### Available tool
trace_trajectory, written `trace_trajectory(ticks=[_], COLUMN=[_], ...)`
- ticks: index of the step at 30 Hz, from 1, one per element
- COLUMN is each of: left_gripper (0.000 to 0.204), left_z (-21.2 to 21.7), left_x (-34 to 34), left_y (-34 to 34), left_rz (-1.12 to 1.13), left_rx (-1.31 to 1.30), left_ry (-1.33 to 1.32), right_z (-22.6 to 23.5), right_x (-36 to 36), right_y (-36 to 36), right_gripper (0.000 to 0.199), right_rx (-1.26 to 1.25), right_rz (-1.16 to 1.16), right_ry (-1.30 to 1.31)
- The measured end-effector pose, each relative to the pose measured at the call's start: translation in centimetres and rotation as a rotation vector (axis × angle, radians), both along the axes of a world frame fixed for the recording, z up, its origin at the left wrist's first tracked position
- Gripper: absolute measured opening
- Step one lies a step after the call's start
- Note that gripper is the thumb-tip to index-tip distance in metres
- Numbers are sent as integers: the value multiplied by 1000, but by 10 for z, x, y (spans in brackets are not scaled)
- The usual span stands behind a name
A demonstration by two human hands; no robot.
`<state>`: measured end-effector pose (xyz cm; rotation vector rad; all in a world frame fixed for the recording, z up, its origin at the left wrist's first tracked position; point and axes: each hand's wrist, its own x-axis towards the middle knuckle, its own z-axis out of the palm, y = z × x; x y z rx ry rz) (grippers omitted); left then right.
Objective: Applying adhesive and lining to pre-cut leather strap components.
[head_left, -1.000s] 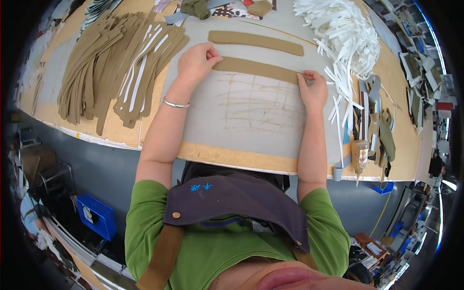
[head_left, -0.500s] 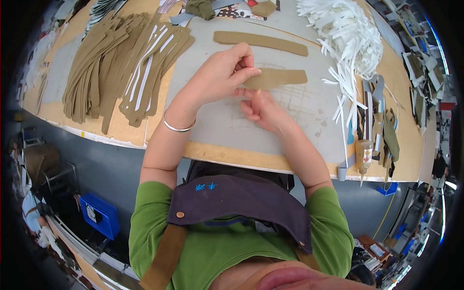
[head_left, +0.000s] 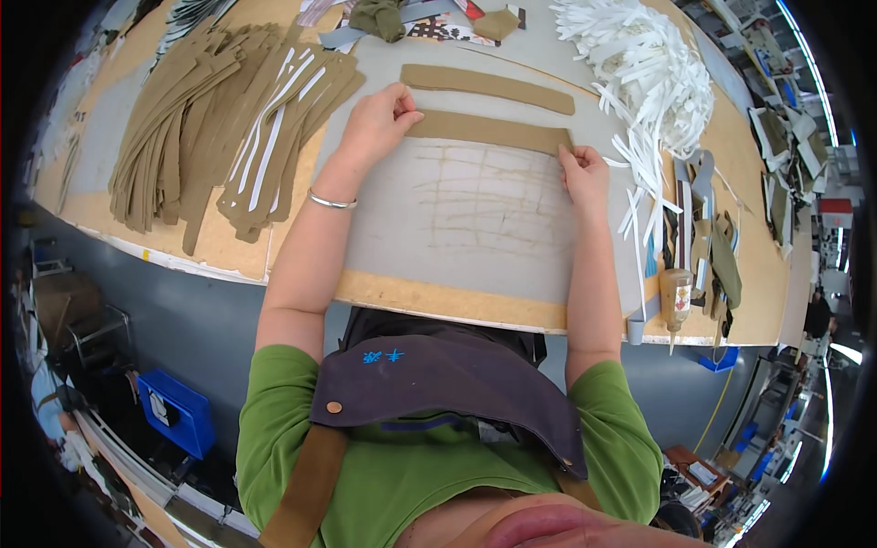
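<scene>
A khaki fabric strip lies stretched lengthwise across the grey work surface. Its left end is pinched between the thumb and fingers of my left hand. At the opposite end, my right hand pinches the lower corner. Just beyond it lies a second khaki strip, flat and roughly parallel, with a narrow gap between the two. Brownish streaks of residue mark the surface below the held strip.
Left of my left arm lie piles of khaki strips, some with narrow white strips on top. To the right are a heap of white strips, a nozzle bottle at the table edge and fabric scraps. More scraps lie at the back.
My hands were close together over the strip and have moved apart, left hand leftward, right hand rightward. The strip, partly covered before, now lies spread at full length between them.
</scene>
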<state>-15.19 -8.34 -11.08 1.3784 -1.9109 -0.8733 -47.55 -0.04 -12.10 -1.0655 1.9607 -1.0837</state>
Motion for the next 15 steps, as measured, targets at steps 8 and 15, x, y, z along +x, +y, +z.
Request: trace_trajectory(ticks=[8,15], left_gripper=[24,25], left_z=[7,5], left_x=[-7,-3], left_y=[8,15], left_rz=[-18,60], left_rx=[4,-151], left_ry=[-141,-269], right_z=[24,5], right_x=[6,-1], right_y=[9,17], right_gripper=[19,12], right_rx=[218,-222], right_rz=[-67,45], right_ry=[678,868])
